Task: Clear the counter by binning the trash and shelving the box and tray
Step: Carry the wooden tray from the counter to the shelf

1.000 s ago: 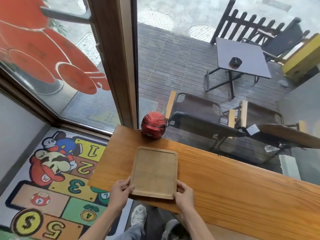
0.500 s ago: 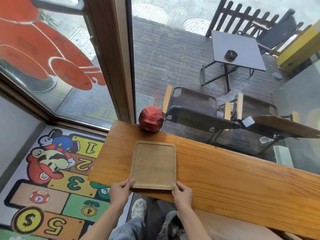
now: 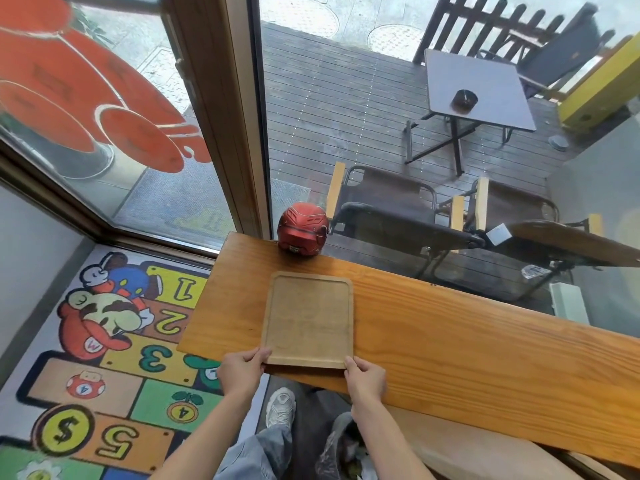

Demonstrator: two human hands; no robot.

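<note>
Hands first: the left hand (image 3: 239,370) has its grip clamped on the near left corner of the wooden tray (image 3: 310,318), thumb on top of the rim and the other fingers curled underneath. The right hand (image 3: 365,375) does the same thing at the near right corner, thumb over the edge, fingers tucked below, so both are closed on the tray and holding nothing else. The tray is a plain rectangular board with rounded corners and a low raised lip, nothing on it. It sits lengthwise on the long wooden tabletop (image 3: 450,334), near the left end, with its near edge close to the tabletop's front edge. Can't tell for sure if that near edge is lifted or still flat, though there's a dark shadow line under it.

Past the far end of the tray, apart from it, a red helmet (image 3: 302,233) sits on the tabletop right up against the window glass by the wooden frame post (image 3: 228,116). Below the tabletop you can see the person's jeans and a white sneaker (image 3: 280,407), plus a clear plastic bag (image 3: 341,445) by the right forearm. The floor on the left has a colourful cartoon hopscotch mat (image 3: 104,358) with numbers. Through the glass there's a dark deck with folding chairs (image 3: 391,209) and a square table (image 3: 476,88).
</note>
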